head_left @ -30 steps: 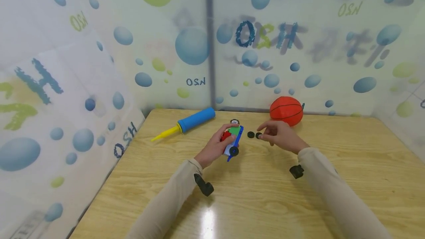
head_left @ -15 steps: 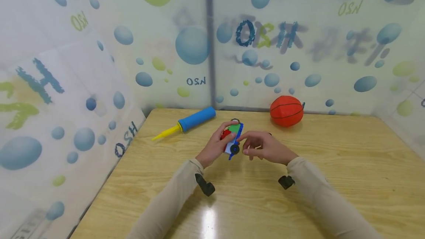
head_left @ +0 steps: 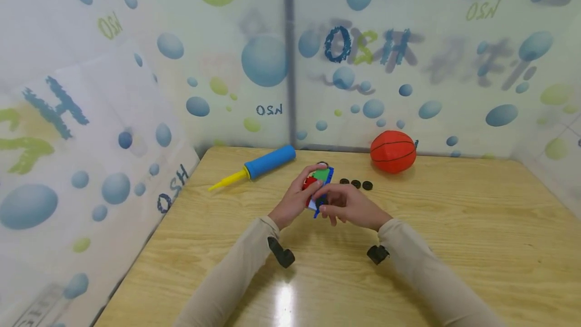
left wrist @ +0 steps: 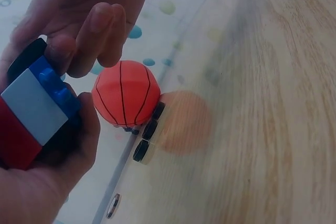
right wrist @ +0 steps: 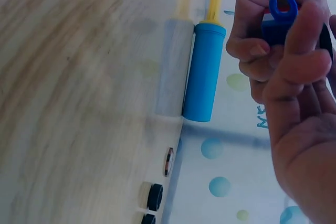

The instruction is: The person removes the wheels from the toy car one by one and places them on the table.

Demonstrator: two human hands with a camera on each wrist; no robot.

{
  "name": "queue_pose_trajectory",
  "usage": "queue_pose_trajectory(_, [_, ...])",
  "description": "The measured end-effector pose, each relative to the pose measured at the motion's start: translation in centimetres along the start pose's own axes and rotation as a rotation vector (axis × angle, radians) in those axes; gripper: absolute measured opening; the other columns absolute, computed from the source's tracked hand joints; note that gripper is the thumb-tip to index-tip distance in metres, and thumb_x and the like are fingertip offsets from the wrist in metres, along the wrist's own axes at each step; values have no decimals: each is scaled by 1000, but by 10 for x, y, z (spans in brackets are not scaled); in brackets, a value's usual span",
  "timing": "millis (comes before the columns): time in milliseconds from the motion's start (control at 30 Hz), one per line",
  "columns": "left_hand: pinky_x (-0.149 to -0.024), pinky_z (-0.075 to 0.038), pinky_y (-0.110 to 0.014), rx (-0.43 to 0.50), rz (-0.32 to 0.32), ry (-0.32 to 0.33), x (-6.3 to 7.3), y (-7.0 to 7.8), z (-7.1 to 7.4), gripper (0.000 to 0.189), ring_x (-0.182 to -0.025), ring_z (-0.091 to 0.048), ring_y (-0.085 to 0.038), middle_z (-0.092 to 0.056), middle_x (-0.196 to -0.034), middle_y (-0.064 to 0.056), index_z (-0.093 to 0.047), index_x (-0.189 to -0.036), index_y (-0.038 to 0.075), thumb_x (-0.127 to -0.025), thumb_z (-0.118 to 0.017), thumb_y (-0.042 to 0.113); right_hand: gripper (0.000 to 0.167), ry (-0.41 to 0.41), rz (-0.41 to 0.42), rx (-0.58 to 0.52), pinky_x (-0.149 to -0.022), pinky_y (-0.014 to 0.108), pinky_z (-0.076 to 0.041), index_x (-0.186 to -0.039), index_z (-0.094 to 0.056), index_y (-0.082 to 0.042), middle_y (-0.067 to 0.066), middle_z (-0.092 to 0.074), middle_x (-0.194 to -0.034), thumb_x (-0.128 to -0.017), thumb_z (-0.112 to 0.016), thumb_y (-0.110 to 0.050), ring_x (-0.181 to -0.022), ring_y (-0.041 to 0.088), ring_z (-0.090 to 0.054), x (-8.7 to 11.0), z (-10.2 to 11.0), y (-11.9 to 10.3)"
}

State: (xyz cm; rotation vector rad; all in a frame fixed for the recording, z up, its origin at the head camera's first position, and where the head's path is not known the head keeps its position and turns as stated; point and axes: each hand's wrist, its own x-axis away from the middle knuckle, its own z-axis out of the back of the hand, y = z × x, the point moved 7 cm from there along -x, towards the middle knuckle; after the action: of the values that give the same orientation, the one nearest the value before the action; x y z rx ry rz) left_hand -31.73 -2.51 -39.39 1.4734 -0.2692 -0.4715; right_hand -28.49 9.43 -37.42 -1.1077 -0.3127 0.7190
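My left hand (head_left: 292,201) grips a small toy vehicle of plastic bricks, held above the wooden table. Green, red and white parts of the toy vehicle (head_left: 321,175) sit on a blue base, which has a blue hook (right wrist: 284,8) at one end. With thumb and index finger, my right hand (head_left: 356,208) pinches the toy's black wheel (left wrist: 26,59) at its near end; the fingers hide most of it. Three loose black wheels (head_left: 356,184) lie in a row on the table beyond the right hand.
A disc with a pale centre (right wrist: 168,161) lies behind the toy vehicle. At the back left is a blue hand pump (head_left: 270,162) with a yellow nozzle. A red ball (head_left: 393,152) with black lines stands near the patterned back wall (head_left: 218,64). Both hands are over the table (head_left: 345,276).
My right hand has moved left from the loose wheels to the toy vehicle's near wheel, leaving all three loose wheels uncovered. The left hand keeps its hold on the toy, nearly still.
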Motion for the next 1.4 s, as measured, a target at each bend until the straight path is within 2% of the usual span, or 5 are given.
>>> queue_pose_trajectory(433, [-73, -52, -26, -3, -29, 9, 0, 1, -1, 40, -93, -55, -18, -51, -121, -14, -42, -148, 27, -109, -43, 29, 22, 157, -48, -12, -55, 26, -51, -115, -67, -7, 11, -60, -75, -94, -69, -11, -58, 15, -59, 1, -2, 4])
queue_pose_trajectory(867, [-80, -53, -26, -53, -8, 20, 2, -9, -1, 42, -104, -54, -21, -51, -131, -16, -41, -150, 27, -108, -45, 31, 18, 211, -24, 62, -52, 25, -53, -108, -66, -5, 10, -62, -74, -91, -71, -3, -58, 21, -63, 4, -11, 3])
queue_pose_trajectory(1100, [-75, -55, -26, -22, 0, 107, 3, -2, 16, 40, -96, -60, -22, -53, -128, -18, -44, -147, 28, -108, -46, 24, 22, 295, 61, 165, -56, 28, -58, -111, -67, -8, 11, -65, -73, -90, -74, -7, -59, 21, -68, 5, -1, -13])
queue_pose_trajectory(1233, [-74, -58, -29, -56, 6, 60, 2, 6, 18, 41, -98, -65, -36, -55, -125, -22, -44, -147, 31, -107, -48, 26, 28, 285, 0, 63, -59, 31, -59, -118, -65, -7, 23, -68, -81, -91, -72, -9, -64, 30, -70, 11, 15, -1])
queue_pose_trajectory(1400, [-75, -61, -33, -38, 66, -12, 1, 5, 19, 45, -102, -66, -46, -58, -126, -27, -41, -150, 30, -106, -49, 25, 35, 224, -95, 81, -58, 33, -58, -129, -60, -7, 28, -70, -95, -94, -68, -10, -72, 38, -70, 25, 31, 21])
